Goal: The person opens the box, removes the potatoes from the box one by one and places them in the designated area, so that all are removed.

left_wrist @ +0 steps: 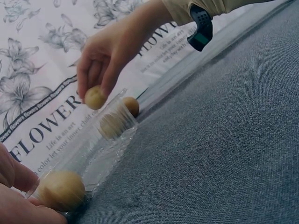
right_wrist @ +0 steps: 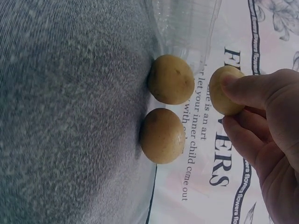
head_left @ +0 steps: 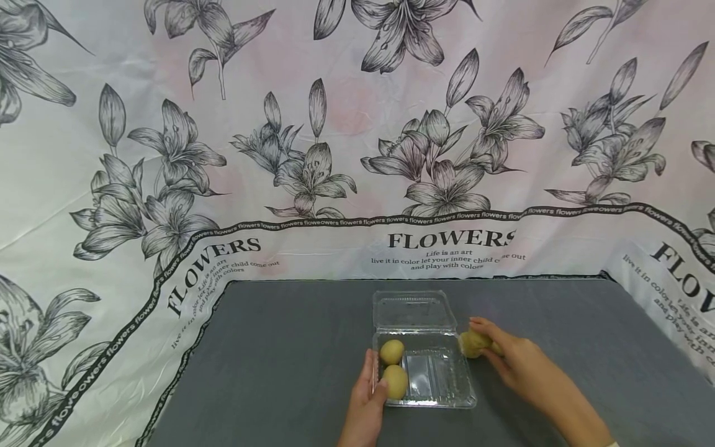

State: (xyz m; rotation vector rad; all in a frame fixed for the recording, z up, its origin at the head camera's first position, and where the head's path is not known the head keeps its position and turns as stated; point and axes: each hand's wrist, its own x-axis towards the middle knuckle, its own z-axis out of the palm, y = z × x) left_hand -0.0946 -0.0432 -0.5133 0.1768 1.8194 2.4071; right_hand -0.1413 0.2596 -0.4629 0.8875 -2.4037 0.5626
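Observation:
A clear plastic clamshell container lies with its lid folded back. Two small round potatoes sit along its left side. My left hand grips the container's left edge, thumb beside the nearer potato. Just off the container's right side, my right hand pinches another potato between thumb and fingers, raised above the table in the left wrist view. Beneath it, two more potatoes rest on the table beside the container; in the head view the hand and its potato largely hide them.
The container's clear lid lies toward the back. A grey cloth covers the table. Behind and at the sides hangs a white flower-print curtain. A dark band is worn on the right wrist.

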